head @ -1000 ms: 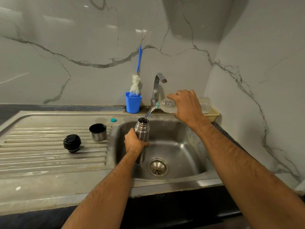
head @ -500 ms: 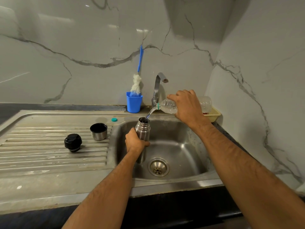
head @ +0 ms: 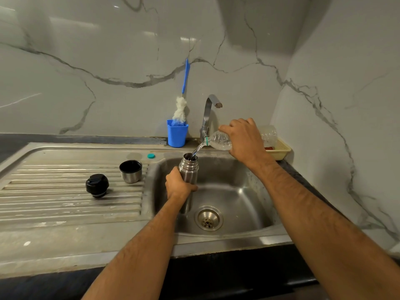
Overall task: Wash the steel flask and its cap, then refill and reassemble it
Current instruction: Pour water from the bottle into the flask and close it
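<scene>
Steel flask (head: 188, 169) gripped in your left hand (head: 178, 187), bottle (head: 218, 141) in your right hand (head: 242, 141): tilt further and water overshoots the mouth.

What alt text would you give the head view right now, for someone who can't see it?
Over a steel sink, the right hand tips a clear plastic bottle, pouring water into an open steel flask held upright by the left hand. On the draining board to the left stand a black stopper and a steel cup.
</scene>
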